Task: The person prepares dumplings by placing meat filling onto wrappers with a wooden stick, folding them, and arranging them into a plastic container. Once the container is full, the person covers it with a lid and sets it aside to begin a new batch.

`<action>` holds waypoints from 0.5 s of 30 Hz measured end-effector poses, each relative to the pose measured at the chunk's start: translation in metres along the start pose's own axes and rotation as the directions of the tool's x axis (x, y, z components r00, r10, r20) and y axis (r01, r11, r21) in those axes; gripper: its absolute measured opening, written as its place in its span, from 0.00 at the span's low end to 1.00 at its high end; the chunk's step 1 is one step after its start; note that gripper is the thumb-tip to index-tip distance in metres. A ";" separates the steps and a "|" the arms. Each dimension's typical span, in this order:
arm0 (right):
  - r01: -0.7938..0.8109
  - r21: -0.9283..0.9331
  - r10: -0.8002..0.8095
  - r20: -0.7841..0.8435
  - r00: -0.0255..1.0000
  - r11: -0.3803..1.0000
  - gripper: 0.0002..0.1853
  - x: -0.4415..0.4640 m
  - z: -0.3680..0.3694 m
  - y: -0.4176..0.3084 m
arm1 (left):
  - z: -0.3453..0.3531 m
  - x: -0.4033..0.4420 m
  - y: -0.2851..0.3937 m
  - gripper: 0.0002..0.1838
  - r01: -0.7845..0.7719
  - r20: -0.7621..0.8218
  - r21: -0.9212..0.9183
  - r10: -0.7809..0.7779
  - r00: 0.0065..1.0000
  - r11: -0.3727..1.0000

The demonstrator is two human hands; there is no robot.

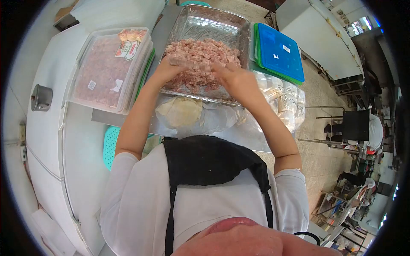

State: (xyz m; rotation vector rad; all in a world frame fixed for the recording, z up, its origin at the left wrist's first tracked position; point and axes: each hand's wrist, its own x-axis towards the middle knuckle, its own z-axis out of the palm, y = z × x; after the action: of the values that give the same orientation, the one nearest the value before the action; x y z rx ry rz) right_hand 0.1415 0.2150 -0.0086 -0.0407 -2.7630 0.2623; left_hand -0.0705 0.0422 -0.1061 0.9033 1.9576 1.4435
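Observation:
Pinkish minced meat (200,49) is heaped in a metal tray (209,23), whose upper part shows smeared bare metal. Over the heap's left side is my left hand (168,70), its fingers smeared by motion. My right hand (235,81) is over the right side of the meat, fingers pointing inward and also blurred. A pale, blurred strip shows between the two hands; I cannot make out what it is. Just below the tray, a stack of thin, pale yellowish round sheets (181,112) lies on clear plastic.
Left of the tray stands a lidded plastic box (100,70) of pinkish contents. Blue and green lids (279,51) are at the right, above plastic-wrapped pale packages (284,100). A metal cup (42,98) is far left. Another person (375,132) is at the far right.

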 end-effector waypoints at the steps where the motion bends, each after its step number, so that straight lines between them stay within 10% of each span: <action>1: -0.041 0.016 0.040 0.056 0.998 0.999 0.11 -0.007 0.014 -0.001 | 0.001 -0.002 0.002 0.23 -0.008 0.052 -0.027 0.009 0.999 1.000; 8: -0.384 0.039 0.348 0.345 0.872 0.923 0.15 -0.027 -0.024 0.041 | -0.014 -0.050 0.082 0.23 0.169 0.171 0.104 -0.185 0.968 0.980; 11: -0.363 0.589 0.241 0.278 0.930 0.722 0.16 -0.034 -0.046 0.015 | -0.013 -0.058 0.095 0.22 -0.216 -0.044 0.241 0.233 0.972 0.946; 15: -0.202 0.558 0.085 0.229 0.970 0.805 0.18 -0.029 -0.013 -0.005 | -0.011 -0.043 0.100 0.23 -0.436 0.220 0.204 0.393 0.893 0.877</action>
State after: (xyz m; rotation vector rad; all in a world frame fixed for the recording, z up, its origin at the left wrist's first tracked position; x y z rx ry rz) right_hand 0.1730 0.2111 -0.0058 -0.0711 -2.7410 1.1990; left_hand -0.0322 0.0226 -0.0056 1.5924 1.9151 1.2958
